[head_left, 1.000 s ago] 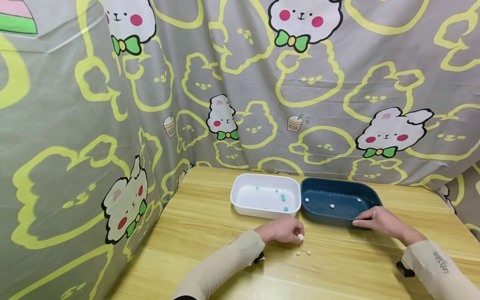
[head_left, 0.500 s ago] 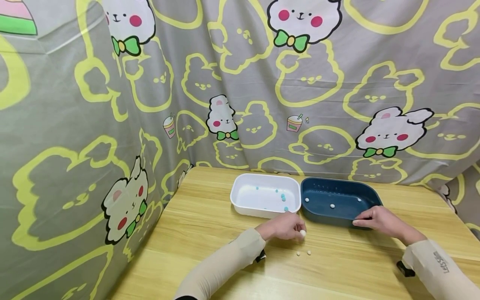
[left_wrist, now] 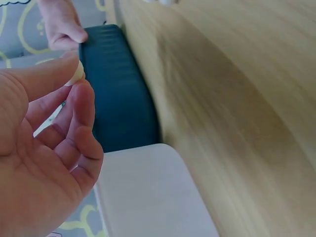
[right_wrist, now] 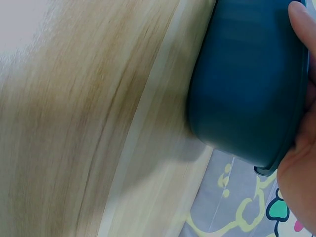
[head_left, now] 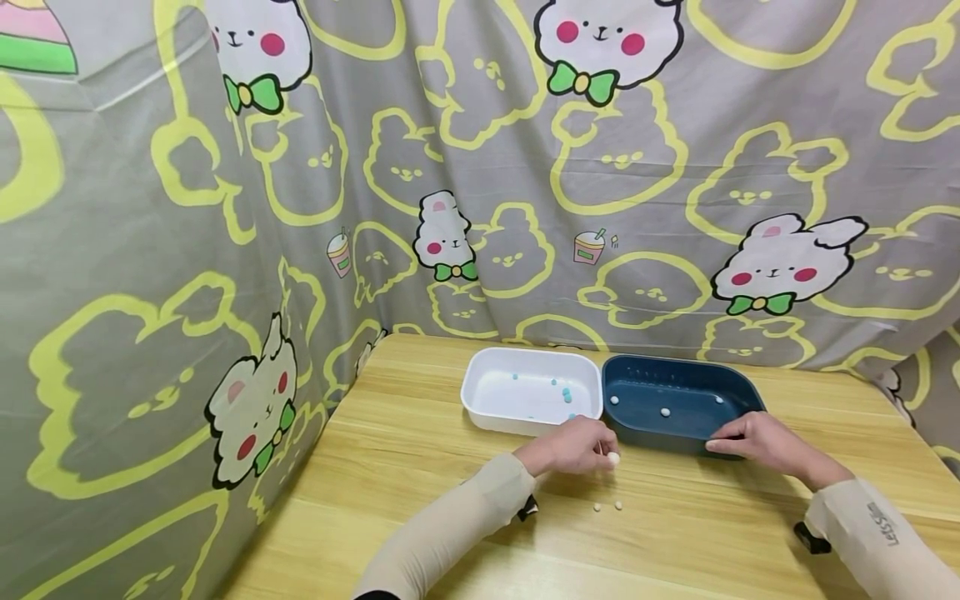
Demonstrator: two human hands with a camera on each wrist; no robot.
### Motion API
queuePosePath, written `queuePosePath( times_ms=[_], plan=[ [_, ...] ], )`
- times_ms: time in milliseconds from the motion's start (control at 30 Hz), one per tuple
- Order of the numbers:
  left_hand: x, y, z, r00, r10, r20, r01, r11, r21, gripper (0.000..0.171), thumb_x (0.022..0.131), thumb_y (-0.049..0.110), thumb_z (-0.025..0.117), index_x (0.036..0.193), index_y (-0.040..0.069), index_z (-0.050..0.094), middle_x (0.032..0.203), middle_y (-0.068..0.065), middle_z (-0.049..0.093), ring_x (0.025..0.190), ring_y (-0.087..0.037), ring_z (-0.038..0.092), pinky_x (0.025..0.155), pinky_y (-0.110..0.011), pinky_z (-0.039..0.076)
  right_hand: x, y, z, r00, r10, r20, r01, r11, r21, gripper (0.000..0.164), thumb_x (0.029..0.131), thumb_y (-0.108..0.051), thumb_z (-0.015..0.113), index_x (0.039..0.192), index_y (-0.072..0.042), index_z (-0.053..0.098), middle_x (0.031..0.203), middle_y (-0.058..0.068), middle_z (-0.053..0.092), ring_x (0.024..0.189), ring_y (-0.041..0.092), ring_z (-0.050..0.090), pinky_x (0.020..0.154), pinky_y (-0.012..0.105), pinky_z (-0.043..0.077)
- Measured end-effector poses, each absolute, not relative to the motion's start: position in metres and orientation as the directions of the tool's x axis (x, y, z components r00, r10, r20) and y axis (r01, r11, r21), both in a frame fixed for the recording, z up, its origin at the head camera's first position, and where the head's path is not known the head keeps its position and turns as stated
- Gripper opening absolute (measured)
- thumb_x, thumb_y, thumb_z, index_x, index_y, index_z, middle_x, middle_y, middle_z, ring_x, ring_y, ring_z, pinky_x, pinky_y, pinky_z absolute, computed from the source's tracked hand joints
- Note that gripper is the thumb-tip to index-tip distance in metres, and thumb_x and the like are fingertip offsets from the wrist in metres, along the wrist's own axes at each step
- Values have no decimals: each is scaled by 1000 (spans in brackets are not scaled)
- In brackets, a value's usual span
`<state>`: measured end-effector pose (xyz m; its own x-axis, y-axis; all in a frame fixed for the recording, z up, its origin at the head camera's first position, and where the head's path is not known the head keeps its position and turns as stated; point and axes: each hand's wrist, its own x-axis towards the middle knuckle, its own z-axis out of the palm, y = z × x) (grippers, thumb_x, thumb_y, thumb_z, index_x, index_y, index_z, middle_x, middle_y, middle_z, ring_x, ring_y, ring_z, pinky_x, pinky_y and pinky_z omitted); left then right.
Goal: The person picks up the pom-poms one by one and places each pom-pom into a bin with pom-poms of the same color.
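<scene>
Between thumb and fingertips, my left hand (head_left: 572,446) pinches a small white ball (head_left: 613,458) in front of the two tubs. The left wrist view shows that white ball (left_wrist: 76,75) held at the fingertips, partly covered by them. My right hand (head_left: 767,442) grips the near right rim of the dark blue tub (head_left: 651,439), thumb on the outer wall (right_wrist: 242,84) in the right wrist view. Inside this tub lie a few white balls (head_left: 665,412). Two more white balls, one of them a small ball (head_left: 597,507), lie on the table nearer me.
A white tub (head_left: 495,422) with several teal balls (head_left: 567,396) stands against the blue tub's left side. Both rest on a wood-grain table (head_left: 420,467). A patterned grey curtain (head_left: 510,167) hangs behind and along the left.
My left hand has moved slightly right and away from me, carrying the white ball toward the blue tub's near wall. The right hand keeps its grip in the same place.
</scene>
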<state>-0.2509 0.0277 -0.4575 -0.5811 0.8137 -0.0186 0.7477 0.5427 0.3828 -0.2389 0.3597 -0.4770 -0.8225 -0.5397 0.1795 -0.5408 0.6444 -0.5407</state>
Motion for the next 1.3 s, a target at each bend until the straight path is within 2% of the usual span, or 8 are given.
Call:
queuePosePath(
  times_ms=[400,667,700,833,933,1067,1300],
  plan=[
    [-253,36,-443,-575,818,21,763,527,376,10,93,25,62,94,19,70,85,14,58,77,5,51,70,-7,38,-240,360,-478,-837,-527,149,-512,658,-552,13,88,-22,68,87,-12,77,82,-5,71,73,3,63,58,23,49],
    [-255,38,-437,-592,805,42,745,527,409,12,93,26,62,95,19,70,85,15,59,76,6,51,69,-7,39,-241,361,-478,-834,-531,149,-516,656,-551,13,88,-22,68,87,-13,77,82,-5,71,73,3,63,59,23,49],
    [-256,39,-436,-594,803,44,743,527,412,11,93,26,62,94,19,70,84,16,59,76,7,51,70,-7,39,-240,361,-478,-834,-532,148,-516,655,-552,13,88,-22,68,86,-13,77,82,-5,71,73,3,63,59,23,49],
    [-259,42,-433,-596,801,63,747,524,409,9,93,24,62,92,19,70,81,18,59,73,8,51,88,-7,34,-240,361,-477,-834,-532,145,-512,651,-560,13,88,-22,68,86,-12,77,82,-4,71,73,4,63,59,23,49],
    [-259,44,-429,-611,789,57,733,538,416,8,92,25,63,92,21,69,82,17,57,74,7,51,86,-7,36,-239,361,-477,-834,-532,145,-512,650,-561,13,88,-22,68,86,-12,77,82,-4,71,73,4,63,59,23,49],
    [-259,45,-425,-634,772,50,715,561,417,8,92,27,62,91,23,69,84,15,54,75,4,50,67,-9,39,-239,360,-477,-829,-537,158,-524,645,-556,13,88,-21,68,86,-12,77,81,-4,71,72,4,63,58,23,49],
    [-260,50,-419,-664,745,64,690,577,437,9,92,28,63,95,22,69,85,15,54,74,4,50,66,-9,39,-239,360,-476,-827,-539,161,-529,649,-547,13,88,-22,68,86,-12,77,81,-5,71,73,2,62,59,24,50]
  ],
)
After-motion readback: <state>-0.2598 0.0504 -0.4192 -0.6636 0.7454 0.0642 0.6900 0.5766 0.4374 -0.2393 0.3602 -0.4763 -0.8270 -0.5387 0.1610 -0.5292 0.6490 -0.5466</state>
